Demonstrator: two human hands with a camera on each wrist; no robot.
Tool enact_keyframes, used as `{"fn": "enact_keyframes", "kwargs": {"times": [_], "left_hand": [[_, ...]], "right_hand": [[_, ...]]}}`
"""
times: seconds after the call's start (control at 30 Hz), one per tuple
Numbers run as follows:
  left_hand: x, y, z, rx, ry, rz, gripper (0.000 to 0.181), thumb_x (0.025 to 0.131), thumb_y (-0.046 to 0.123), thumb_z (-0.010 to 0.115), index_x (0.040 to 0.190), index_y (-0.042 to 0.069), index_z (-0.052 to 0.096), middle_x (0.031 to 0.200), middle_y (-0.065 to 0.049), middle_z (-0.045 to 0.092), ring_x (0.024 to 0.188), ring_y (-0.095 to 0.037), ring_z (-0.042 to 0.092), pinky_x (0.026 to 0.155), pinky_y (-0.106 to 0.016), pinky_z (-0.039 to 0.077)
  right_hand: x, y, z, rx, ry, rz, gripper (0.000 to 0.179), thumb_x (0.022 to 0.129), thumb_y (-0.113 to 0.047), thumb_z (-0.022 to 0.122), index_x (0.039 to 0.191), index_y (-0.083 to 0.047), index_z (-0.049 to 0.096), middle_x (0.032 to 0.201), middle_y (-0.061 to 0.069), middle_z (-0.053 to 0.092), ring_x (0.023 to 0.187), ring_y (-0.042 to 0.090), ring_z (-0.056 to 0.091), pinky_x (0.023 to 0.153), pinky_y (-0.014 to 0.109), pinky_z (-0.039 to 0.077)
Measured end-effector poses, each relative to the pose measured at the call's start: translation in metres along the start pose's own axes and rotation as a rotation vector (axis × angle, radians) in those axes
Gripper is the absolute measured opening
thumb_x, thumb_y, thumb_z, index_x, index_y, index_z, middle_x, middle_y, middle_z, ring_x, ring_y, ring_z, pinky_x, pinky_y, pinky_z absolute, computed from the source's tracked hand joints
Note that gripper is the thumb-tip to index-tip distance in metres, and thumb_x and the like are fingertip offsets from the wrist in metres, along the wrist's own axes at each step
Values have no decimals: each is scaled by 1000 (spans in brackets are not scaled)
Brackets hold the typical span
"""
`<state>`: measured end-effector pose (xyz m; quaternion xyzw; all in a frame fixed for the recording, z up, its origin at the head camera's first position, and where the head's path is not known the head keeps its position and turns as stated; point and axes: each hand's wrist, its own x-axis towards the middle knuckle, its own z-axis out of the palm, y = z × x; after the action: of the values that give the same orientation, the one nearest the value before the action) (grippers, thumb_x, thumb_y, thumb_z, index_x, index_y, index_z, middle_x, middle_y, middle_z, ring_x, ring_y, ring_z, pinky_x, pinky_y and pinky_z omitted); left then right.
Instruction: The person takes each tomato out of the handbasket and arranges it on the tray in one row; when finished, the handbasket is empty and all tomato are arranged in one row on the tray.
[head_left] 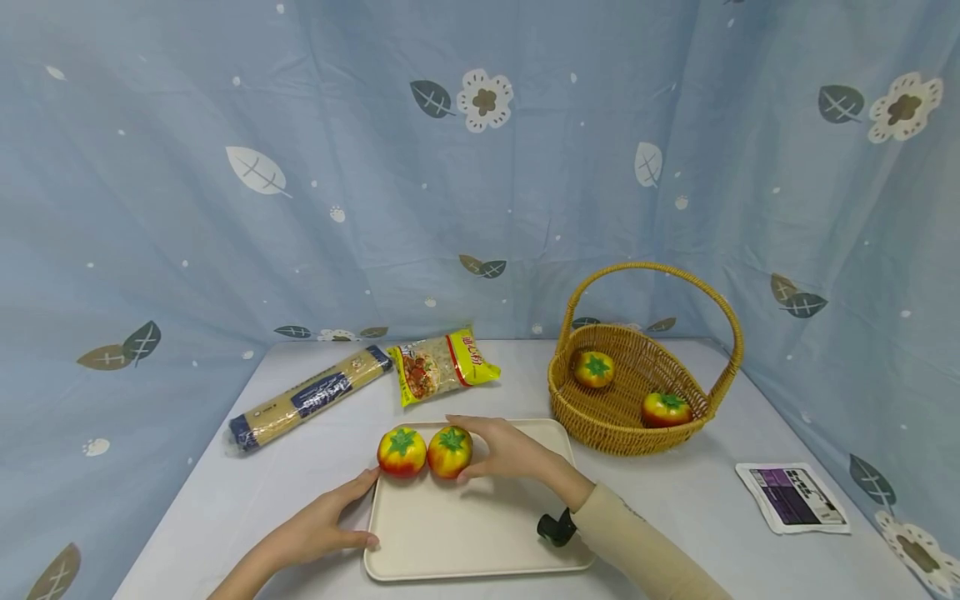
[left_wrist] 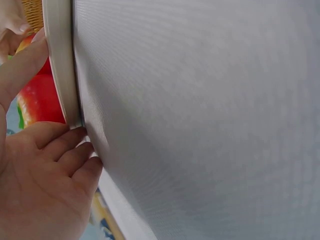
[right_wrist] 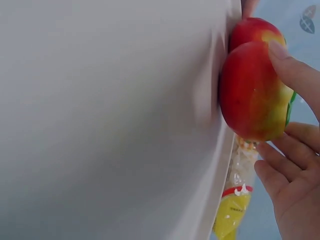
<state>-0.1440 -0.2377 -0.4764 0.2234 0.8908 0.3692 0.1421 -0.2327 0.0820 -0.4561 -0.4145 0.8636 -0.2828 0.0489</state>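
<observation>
Nearest the head camera, a beige cloth sleeve (head_left: 645, 542) leads to the right hand (head_left: 510, 450), whose thumb and fingers hold a round red-and-yellow fruit with a green leafy cap (head_left: 447, 457). The left hand (head_left: 322, 521) spreads wide at the cream rectangular tray (head_left: 480, 533); just past its fingertips sits a matching fruit (head_left: 402, 454). A jolted tray or careless release might start a roll. The left wrist view reveals lower fingertips stacked by the tray's outer wall, hidden from the head.

Left tomato (head_left: 402, 454) and right tomato (head_left: 447, 454): red-yellow, green-topped, upright, side by side at far left of beige tray (head_left: 472, 533).
</observation>
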Motion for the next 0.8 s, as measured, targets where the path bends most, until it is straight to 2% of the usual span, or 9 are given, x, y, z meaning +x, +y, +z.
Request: {"fn": "enact_keyframes", "kwargs": {"times": [0.47,0.8], "left_hand": [[-1,-1,1,18,4,-16,99,78,47,75,148,-6,29,149,-30,28,135,-50,29,108,-62,22],[-3,0,1,14,-7,11,97,78,44,75,149,-3,28,149,-30,29,133,-52,30,105,-64,24]], "right_hand": [[-19,4,-15,13,79,16,78,78,-33,81,144,-11,45,144,2,48,133,19,43,110,34,37],[-40,7,-31,-3,162,50,68,79,-29,81,138,-11,53,136,4,56,125,22,52,105,38,44]]}}
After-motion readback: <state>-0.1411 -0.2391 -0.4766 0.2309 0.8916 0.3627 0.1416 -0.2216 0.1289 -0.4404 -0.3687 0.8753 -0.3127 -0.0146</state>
